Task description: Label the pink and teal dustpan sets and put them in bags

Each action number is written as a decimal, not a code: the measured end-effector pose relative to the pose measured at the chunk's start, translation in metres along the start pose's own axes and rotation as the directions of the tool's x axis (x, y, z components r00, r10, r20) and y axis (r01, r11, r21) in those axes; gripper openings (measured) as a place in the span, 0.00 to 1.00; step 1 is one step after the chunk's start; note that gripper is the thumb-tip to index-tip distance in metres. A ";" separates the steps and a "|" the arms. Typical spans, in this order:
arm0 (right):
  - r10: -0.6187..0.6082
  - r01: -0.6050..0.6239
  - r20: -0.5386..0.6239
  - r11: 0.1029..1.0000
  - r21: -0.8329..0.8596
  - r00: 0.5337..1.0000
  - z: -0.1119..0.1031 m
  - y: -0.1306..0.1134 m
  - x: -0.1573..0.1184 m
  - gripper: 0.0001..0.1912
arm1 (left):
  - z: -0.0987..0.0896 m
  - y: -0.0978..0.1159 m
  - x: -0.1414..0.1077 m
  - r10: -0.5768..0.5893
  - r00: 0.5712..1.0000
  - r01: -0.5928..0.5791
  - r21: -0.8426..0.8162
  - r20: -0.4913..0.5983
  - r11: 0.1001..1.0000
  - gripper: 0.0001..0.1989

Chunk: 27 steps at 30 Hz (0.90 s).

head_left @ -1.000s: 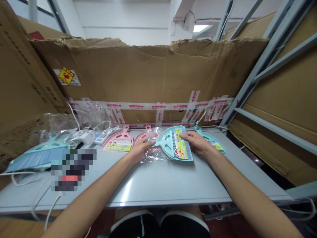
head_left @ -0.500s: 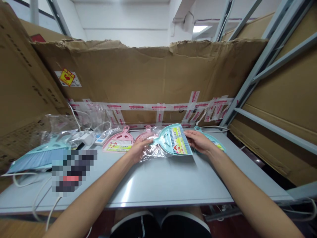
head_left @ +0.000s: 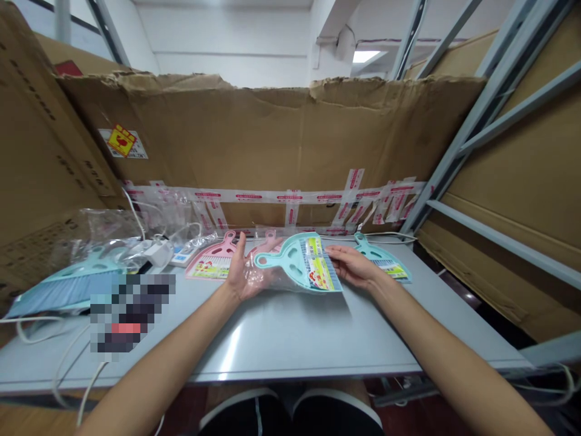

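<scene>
A mint-green dustpan and brush set [head_left: 297, 260] with a bright printed label is held up over the table, tilted, its handle towards the left. My right hand [head_left: 354, 266] pinches its wide right edge by the bristles. Clear plastic film [head_left: 278, 281] hangs loosely around its handle end. My left hand [head_left: 241, 275] is open beside the handle, thumb raised, its other fingers partly behind the film. Two pink dustpan sets lie behind: one pink set [head_left: 213, 260] left of my left hand, the other pink set [head_left: 271, 238] mostly covered. A further green set [head_left: 384, 260] lies behind my right hand.
A large green dustpan with blue bristles [head_left: 68, 287] lies at the left by crumpled plastic bags, a white plug adapter [head_left: 160, 254] and white cables. Something blurred out [head_left: 131, 315] is in front. A taped cardboard wall [head_left: 272, 145] stands behind the grey table [head_left: 318, 339].
My left hand has let go of the dustpan's handle, and its thumb is now lifted away. The set has shifted slightly left and down, with my right hand still on its edge.
</scene>
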State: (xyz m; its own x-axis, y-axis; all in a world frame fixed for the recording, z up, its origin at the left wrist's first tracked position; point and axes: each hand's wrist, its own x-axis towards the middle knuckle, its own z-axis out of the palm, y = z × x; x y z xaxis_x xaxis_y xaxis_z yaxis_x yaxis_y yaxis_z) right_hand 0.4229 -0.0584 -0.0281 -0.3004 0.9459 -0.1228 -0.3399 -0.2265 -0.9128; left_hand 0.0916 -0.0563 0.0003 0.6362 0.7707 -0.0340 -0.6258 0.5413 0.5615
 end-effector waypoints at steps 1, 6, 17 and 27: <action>-0.020 0.020 -0.007 1.000 0.017 1.000 0.001 0.000 0.000 0.06 | 0.001 -0.001 0.001 0.033 0.999 -0.033 -0.029 0.008 0.999 0.48; -0.134 0.137 -0.078 0.990 0.041 0.988 0.006 0.001 0.004 0.10 | 0.002 -0.011 0.004 0.132 0.991 -0.134 -0.083 -0.036 0.988 0.45; -0.180 0.197 -0.191 0.978 0.072 0.965 0.023 0.014 0.008 0.15 | 0.013 -0.029 0.001 0.246 0.967 -0.242 -0.068 0.059 0.968 0.53; -0.240 0.213 -0.168 0.963 -0.162 0.956 0.033 0.014 0.004 0.22 | 0.006 -0.039 0.011 0.263 0.949 -0.256 0.061 -0.175 0.965 0.18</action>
State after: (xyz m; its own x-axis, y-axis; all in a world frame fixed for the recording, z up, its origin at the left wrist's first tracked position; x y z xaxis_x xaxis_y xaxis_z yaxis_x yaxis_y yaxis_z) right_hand 0.3871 -0.0650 -0.0280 -0.0562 0.9978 0.0363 -0.2473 0.0213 -0.9687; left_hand 0.1265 -0.0711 -0.0169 0.3601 0.9325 -0.0288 -0.7391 0.3040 0.6011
